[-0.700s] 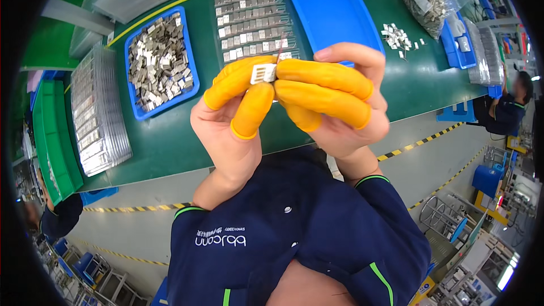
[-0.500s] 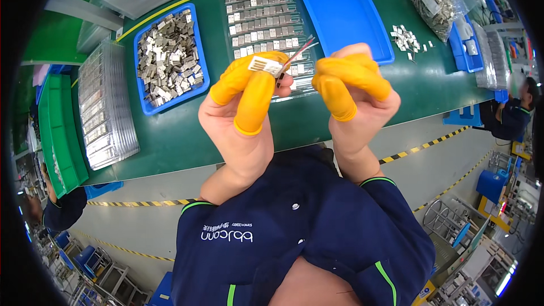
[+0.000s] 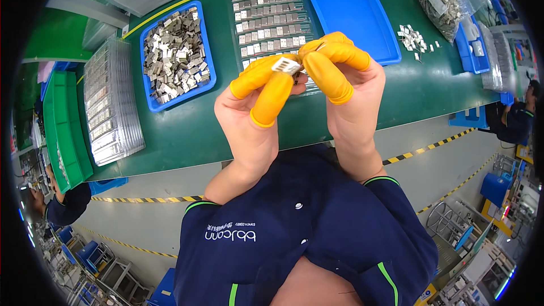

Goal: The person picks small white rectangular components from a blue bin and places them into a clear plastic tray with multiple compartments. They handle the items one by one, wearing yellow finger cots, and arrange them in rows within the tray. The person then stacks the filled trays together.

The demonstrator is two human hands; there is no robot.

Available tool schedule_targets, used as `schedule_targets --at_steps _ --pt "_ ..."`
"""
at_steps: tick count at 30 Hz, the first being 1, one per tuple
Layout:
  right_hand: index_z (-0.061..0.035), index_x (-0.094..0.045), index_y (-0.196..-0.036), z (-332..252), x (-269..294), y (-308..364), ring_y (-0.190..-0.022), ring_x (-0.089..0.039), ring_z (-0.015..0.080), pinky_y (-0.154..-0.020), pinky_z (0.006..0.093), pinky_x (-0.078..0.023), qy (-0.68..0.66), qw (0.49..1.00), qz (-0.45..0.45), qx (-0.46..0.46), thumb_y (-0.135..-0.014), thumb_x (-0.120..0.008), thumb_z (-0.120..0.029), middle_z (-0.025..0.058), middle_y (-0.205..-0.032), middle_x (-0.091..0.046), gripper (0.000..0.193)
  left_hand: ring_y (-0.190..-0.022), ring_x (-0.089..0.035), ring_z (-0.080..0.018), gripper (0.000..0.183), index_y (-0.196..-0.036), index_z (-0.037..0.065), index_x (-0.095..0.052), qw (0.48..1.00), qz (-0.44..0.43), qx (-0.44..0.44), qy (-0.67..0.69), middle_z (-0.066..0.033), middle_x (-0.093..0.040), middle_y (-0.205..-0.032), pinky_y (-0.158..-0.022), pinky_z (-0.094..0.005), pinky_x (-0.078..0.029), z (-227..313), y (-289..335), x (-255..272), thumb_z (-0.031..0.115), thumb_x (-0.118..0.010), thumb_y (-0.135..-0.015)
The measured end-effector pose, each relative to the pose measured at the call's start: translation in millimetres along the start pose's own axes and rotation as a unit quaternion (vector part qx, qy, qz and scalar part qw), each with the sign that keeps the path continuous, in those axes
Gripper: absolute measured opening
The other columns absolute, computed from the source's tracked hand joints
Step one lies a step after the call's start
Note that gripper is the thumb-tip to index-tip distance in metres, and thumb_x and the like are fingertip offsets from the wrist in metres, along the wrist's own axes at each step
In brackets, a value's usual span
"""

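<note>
Between the thumb and fingers of my left hand (image 3: pixel 252 105) is a small white USB plug (image 3: pixel 285 66), its flat contacts facing up. Yellow finger cots cover several fingertips on both hands. My right hand (image 3: pixel 344 76) meets the left one, its thumb and forefinger pinched at the plug's wire end. The thin wires are mostly hidden behind those fingers. Just beyond both hands lies a clear plastic tray (image 3: pixel 272 16) holding rows of metal and white plugs.
A blue tray (image 3: pixel 211 59) heaped with plugs is at left, beside stacked clear trays (image 3: pixel 116 107) and a green bin (image 3: pixel 67 130). Farther right are a bare blue tray (image 3: pixel 354 17), loose white pieces (image 3: pixel 412 38) and a filled plastic bag (image 3: pixel 439 3). Co-workers sit at both sides.
My right hand has moved left to the plug and closed over its wires, which showed loose before. My left hand has shifted slightly right and tilted the plug.
</note>
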State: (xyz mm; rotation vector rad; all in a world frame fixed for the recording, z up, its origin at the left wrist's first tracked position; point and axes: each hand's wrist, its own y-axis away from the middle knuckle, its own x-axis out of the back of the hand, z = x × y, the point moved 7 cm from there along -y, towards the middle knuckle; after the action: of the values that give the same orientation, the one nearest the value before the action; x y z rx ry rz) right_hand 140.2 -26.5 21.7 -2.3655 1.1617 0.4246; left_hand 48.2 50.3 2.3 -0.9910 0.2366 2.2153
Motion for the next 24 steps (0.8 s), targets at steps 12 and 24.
schedule_targets --at_steps 12,24 --pt "0.0022 -0.061 -0.073 -6 -5 -2 -0.063 -0.051 0.0098 -0.061 0.0216 -0.041 0.057 0.998 -0.025 -0.017 -0.063 -0.067 0.003 0.0060 -0.071 -0.058 0.011 -0.073 -0.059 -0.0203 0.019 -0.089 -0.005 -0.058 0.997 -0.021 -0.042 -0.068 -0.0138 -0.058 -0.087 -0.068 -0.0308 -0.050 13 3 -2 0.000 -0.062 -0.072" --pt "0.0036 -0.061 -0.077 0 -16 2 -0.071 -0.054 0.0130 -0.067 0.0253 -0.043 -0.061 0.990 -0.043 -0.119 -0.064 -0.067 0.001 0.0088 -0.077 -0.059 0.015 -0.069 -0.060 -0.0237 0.019 -0.089 -0.005 -0.058 0.999 -0.032 0.026 -0.014 -0.0161 -0.059 -0.086 -0.063 -0.0314 -0.051 15 12 -3 0.002 -0.063 -0.071"
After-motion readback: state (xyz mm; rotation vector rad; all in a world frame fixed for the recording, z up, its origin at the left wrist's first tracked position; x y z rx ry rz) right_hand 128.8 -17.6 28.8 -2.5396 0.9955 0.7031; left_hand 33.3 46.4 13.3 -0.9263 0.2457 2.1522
